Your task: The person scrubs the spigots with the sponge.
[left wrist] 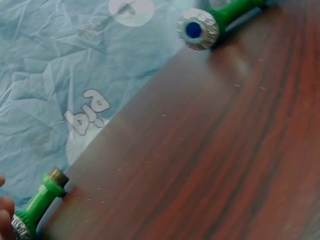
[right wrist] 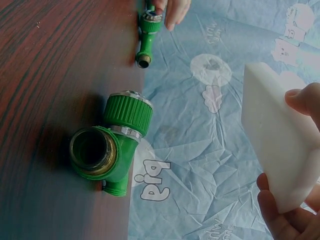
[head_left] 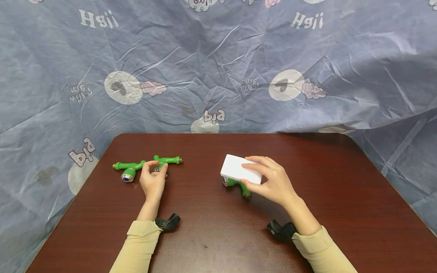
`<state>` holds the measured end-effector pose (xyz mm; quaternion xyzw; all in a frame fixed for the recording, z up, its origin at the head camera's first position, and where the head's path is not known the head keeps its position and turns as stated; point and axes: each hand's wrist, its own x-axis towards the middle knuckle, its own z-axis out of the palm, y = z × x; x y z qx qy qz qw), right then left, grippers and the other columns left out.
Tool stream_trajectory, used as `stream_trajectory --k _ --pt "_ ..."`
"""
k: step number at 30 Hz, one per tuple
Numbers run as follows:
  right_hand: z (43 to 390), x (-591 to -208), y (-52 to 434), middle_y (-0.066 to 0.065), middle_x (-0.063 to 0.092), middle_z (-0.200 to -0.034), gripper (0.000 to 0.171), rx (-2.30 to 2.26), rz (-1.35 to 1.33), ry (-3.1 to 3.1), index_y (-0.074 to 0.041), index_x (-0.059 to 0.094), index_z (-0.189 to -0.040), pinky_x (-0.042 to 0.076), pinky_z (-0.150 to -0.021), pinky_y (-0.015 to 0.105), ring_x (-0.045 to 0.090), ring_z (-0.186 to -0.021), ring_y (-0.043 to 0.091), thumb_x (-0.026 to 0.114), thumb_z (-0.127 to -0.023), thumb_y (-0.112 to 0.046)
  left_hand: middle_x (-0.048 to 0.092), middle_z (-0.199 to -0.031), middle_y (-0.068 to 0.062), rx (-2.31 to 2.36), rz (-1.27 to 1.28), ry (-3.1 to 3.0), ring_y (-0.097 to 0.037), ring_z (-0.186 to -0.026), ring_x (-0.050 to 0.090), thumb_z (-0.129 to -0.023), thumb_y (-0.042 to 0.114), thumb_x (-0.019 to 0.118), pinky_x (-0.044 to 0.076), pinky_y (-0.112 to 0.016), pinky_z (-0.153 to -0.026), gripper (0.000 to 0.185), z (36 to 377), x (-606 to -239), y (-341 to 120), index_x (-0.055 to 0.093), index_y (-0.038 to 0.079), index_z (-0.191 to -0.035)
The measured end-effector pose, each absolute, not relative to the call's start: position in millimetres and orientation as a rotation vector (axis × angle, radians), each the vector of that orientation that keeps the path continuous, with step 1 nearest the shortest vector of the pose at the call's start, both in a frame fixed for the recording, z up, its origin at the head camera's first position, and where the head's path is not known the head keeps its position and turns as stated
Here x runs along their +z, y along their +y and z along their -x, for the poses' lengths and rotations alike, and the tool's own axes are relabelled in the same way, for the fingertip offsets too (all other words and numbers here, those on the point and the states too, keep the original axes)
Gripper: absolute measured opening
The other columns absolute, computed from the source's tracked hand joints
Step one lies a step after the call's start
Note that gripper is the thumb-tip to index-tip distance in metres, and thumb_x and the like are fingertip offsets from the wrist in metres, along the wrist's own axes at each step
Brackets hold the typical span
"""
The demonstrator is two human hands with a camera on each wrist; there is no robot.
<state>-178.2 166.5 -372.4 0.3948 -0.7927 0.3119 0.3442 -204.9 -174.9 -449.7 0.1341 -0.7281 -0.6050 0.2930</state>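
Note:
My left hand (head_left: 155, 167) pinches the silver knob of a green tap (head_left: 168, 160) lying at the table's left. A second green tap (head_left: 128, 167) with a silver, blue-centred nozzle (left wrist: 198, 28) lies just left of it. In the left wrist view only my fingertips (left wrist: 4, 216) and the held tap's brass end (left wrist: 42, 196) show. My right hand (head_left: 248, 173) grips a white sponge block (head_left: 239, 170) by its long sides, just above a third green tap fitting (head_left: 236, 184). In the right wrist view that fitting (right wrist: 112, 145) lies on the wood, apart from the sponge (right wrist: 277, 150).
The dark brown table (head_left: 218, 235) has rounded far corners. A crumpled blue printed cloth (head_left: 218, 68) hangs behind it and round its sides. Black wrist mounts (head_left: 168, 223) sit at both cuffs.

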Motion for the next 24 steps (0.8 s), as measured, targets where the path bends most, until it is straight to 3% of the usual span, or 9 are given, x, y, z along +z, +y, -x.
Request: stream_trajectory --k 7,11,18,24 --pt "179.0 -372.6 166.6 0.005 0.066 -0.107 0.032 0.814 -1.024 -2.059 -0.012 0.073 -0.100 0.046 -0.080 0.028 0.061 -0.095 0.022 0.072 -0.076 -0.032 0.063 -0.095 -0.012 -1.797 -0.150 -1.873 -0.015 -0.060 0.064 -0.082 0.009 0.072 0.051 -0.021 -0.047 0.025 208.1 -449.2 -150.4 0.060 -0.004 -0.100" --pt "178.9 -372.0 167.4 0.005 0.066 -0.108 0.032 0.815 -1.021 -2.057 -0.012 0.073 -0.100 0.046 -0.080 0.028 0.061 -0.095 0.022 0.073 -0.076 -0.032 0.064 -0.097 -0.015 -1.878 -0.033 -1.887 -0.011 -0.063 0.064 -0.083 0.011 0.073 0.052 -0.022 -0.050 0.028 208.5 -448.9 -130.9 0.060 -0.005 -0.102" --pt "178.5 -370.7 169.0 0.004 0.066 -0.108 0.031 0.816 -1.004 -2.059 -0.013 0.073 -0.100 0.046 -0.080 0.027 0.060 -0.096 0.019 0.073 -0.075 -0.031 0.064 -0.099 -0.023 -2.022 0.111 -2.007 -0.047 -0.079 0.062 -0.084 0.003 0.069 0.056 -0.037 -0.057 0.025 203.1 -437.4 -96.1 0.060 -0.007 -0.105" --pt "178.2 -369.8 169.8 0.004 0.066 -0.108 0.031 0.824 -0.996 -2.066 -0.013 0.073 -0.101 0.047 -0.079 0.030 0.060 -0.096 0.020 0.072 -0.077 -0.033 0.065 -0.101 -0.019 -2.054 0.230 -2.087 -0.035 -0.082 0.065 -0.083 0.012 0.073 0.056 -0.032 -0.059 0.033 211.3 -451.7 -76.5 0.061 -0.006 -0.108"
